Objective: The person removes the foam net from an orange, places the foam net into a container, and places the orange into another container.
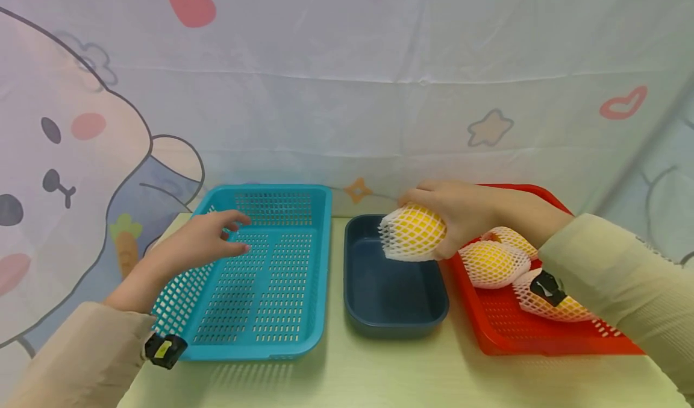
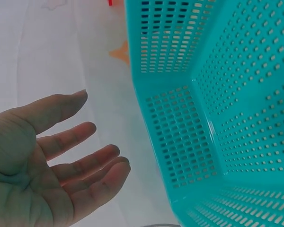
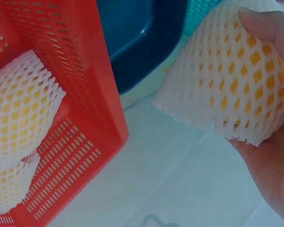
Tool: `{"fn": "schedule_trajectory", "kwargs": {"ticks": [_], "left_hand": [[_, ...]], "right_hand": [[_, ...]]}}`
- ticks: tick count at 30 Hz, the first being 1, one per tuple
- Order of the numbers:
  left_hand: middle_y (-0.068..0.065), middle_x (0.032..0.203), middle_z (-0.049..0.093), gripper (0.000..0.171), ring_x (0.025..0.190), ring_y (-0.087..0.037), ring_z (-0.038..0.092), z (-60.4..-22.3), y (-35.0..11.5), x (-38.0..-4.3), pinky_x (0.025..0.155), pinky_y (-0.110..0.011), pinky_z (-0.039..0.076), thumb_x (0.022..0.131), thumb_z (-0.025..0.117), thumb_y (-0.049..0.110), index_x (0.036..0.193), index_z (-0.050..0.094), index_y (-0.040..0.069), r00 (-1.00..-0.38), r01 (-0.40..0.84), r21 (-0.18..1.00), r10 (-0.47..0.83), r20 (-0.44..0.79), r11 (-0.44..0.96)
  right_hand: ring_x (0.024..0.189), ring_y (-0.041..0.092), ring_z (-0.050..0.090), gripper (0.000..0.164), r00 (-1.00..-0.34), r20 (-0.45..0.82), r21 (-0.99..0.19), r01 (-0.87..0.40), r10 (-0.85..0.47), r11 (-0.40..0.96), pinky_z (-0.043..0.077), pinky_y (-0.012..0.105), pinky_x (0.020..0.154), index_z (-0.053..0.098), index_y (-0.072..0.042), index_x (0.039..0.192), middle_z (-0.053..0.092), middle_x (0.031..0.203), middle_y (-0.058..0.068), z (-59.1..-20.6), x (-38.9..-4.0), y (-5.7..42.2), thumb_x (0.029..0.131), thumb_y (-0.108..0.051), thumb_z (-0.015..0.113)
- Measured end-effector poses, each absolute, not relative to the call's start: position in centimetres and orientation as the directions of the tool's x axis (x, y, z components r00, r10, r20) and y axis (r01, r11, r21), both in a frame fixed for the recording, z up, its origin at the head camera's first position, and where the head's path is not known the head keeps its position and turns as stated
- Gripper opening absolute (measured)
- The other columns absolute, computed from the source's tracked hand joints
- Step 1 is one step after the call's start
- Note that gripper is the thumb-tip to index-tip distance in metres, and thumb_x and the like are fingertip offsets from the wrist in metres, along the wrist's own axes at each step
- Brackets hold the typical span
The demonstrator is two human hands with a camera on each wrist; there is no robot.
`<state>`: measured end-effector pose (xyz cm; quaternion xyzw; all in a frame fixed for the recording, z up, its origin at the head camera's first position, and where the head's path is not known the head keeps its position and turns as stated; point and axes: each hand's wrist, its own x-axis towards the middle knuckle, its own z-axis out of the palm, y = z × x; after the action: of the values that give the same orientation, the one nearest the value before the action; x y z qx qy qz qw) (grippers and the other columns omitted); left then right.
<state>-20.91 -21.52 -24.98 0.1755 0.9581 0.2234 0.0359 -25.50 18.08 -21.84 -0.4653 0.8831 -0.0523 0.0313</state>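
My right hand [image 1: 452, 215] grips a yellow fruit in a white foam net sleeve [image 1: 414, 232], held above the dark blue bin [image 1: 396, 323]. In the right wrist view the thumb lies over the netted fruit [image 3: 241, 75]; the net hides what kind of fruit it is. My left hand [image 1: 197, 242], holding nothing, hovers over the left side of the turquoise basket [image 1: 325, 263], its fingers loosely bent and apart. The left wrist view shows that hand [image 2: 52, 165] with its palm bare. Several more netted yellow fruits [image 1: 493, 263] lie in the red basket [image 1: 490, 338].
Turquoise basket, blue bin and red basket stand side by side on a pale wooden table [image 1: 374, 372]. Behind them hangs a light cloth [image 1: 336, 112] printed with cartoon figures. The red basket's left rim stands close to the bin.
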Motion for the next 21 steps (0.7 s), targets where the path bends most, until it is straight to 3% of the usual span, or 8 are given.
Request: {"fn": "schedule_trajectory", "kwargs": {"ticks": [21], "left_hand": [[-0.022, 0.129, 0.051, 0.049, 0.118, -0.040, 0.047, -24.2, -18.1, -21.0, 0.088, -0.051, 0.045, 0.088, 0.064, 0.021, 0.131, 0.048, 0.002, -0.913, 0.369, 0.464, 0.407, 0.019, 0.806]], "right_hand": [[0.090, 0.015, 0.049, 0.070, -0.550, 0.013, -0.125, -0.829, -0.835, 0.544, 0.045, 0.029, 0.072, 0.044, -0.013, 0.125, 0.051, 0.108, -0.002, -21.7, -25.7, 17.8, 0.064, -0.028, 0.076]]}}
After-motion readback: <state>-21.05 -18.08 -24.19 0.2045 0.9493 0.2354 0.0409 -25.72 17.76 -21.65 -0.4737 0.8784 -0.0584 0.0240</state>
